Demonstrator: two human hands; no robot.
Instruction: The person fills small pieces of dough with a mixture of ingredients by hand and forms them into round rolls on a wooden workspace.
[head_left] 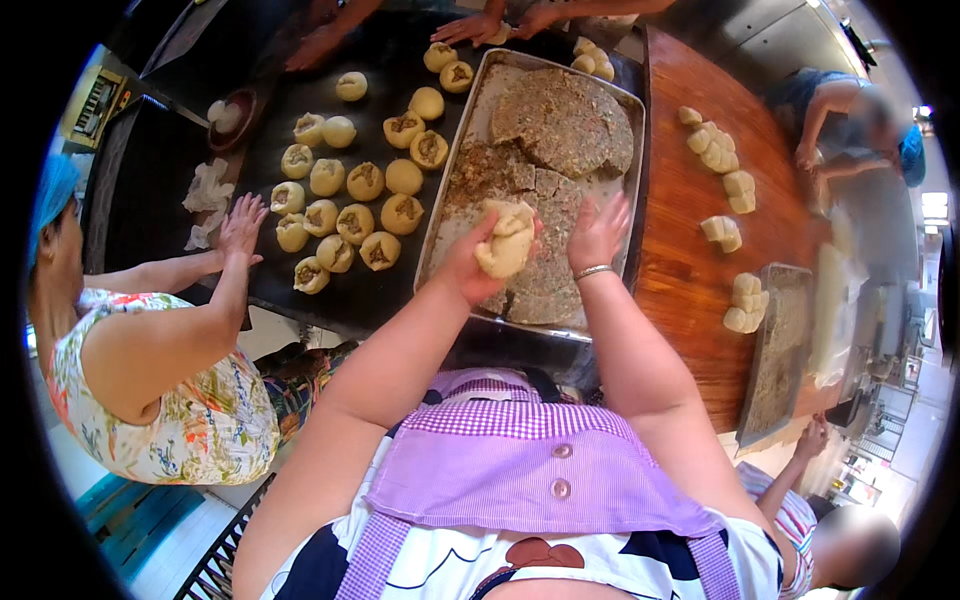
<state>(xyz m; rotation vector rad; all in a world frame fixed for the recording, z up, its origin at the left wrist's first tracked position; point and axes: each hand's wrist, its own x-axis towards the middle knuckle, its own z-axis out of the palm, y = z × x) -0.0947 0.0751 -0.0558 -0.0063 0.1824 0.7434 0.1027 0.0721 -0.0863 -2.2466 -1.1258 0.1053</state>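
Note:
In my left hand (468,268) lies a flattened piece of pale dough (507,242), its edges folded and uneven. My right hand (600,235), with a bangle at the wrist, is raised beside it with fingers stretched out and nothing in them. Both hands are over a metal tray (462,130) holding a thick slab of speckled minced filling (560,115), with a cut, crumbled part at its left. Left of the tray, several round dough buns (355,222) sit on a black table; many show brown filling through a gap on top.
Several dough lumps (715,150) lie in clusters on the wooden table (690,260) at right, near a second tray (775,350). A bowl (232,118) stands at far left. Co-workers are at left and right; another person's hands (470,30) work at the far edge.

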